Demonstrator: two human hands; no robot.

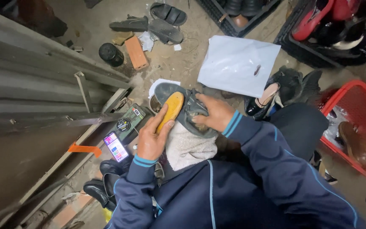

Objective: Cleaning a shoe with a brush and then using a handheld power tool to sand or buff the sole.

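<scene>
Left hand [151,138] grips a dark grey worn shoe w/ yellow insole [178,108] over my lap; right hand [212,112] is pressed closed on its upper. I'd guess mid-job: white fluffy cloth [187,148] under it, progress unclear.

Left hand [151,138] grips a yellow-soled shoe [178,108], sole upward. Right hand [212,113] presses a grey cloth [191,111] against its upper. White towel [187,146] lies beneath, lit phone [115,146] alongside on the floor [178,59].
</scene>
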